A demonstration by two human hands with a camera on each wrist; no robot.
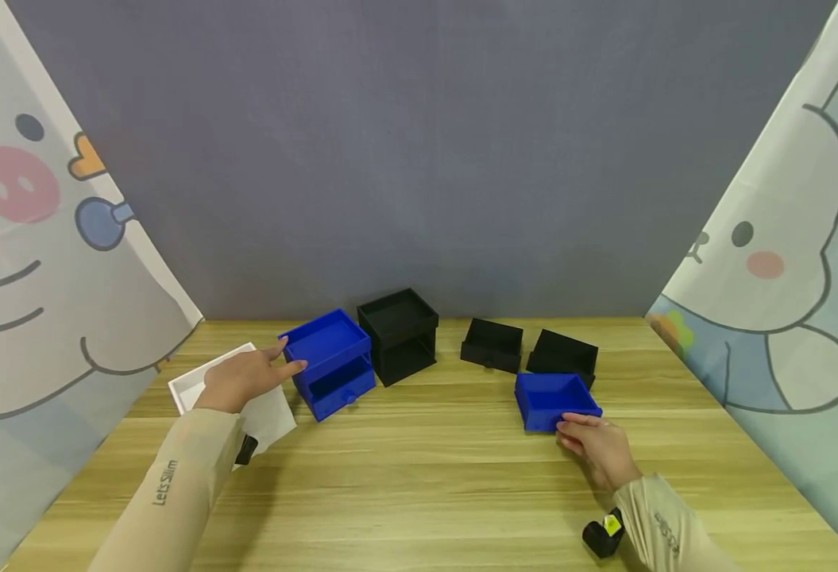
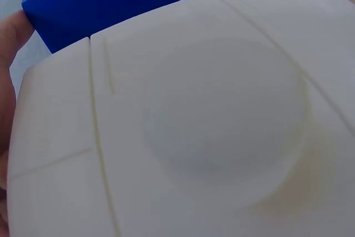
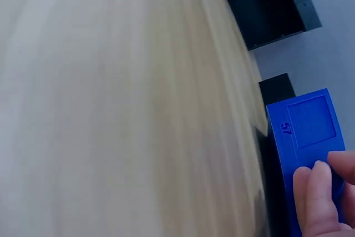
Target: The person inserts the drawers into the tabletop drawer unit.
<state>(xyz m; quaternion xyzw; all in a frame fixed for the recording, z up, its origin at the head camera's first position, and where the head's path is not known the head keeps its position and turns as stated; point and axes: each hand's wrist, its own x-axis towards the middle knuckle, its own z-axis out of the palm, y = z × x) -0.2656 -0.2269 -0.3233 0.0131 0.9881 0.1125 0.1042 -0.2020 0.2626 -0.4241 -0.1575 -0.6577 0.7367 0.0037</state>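
My right hand [image 1: 597, 445] pinches the knob on the front of a blue drawer [image 1: 558, 397] at the right of the table. In the right wrist view, the front of that blue drawer [image 3: 305, 131] bears a recessed rectangle and the mark 57. At the left, my left hand [image 1: 243, 380] reaches over a white box and touches the upper left edge of a blue drawer cabinet [image 1: 329, 342] with outstretched thumb and finger. The cabinet has an open upper slot and a lower drawer with a round knob. A fingertip meets the blue cabinet [image 2: 133, 4] in the left wrist view.
A black cabinet [image 1: 399, 314] with an open front stands beside the blue one. Two black drawers, one [image 1: 492, 345] nearer the middle and another [image 1: 563, 356] behind the blue drawer, lie on the wooden table [image 1: 419, 492]. The white box [image 1: 276, 417] stands under my left wrist.
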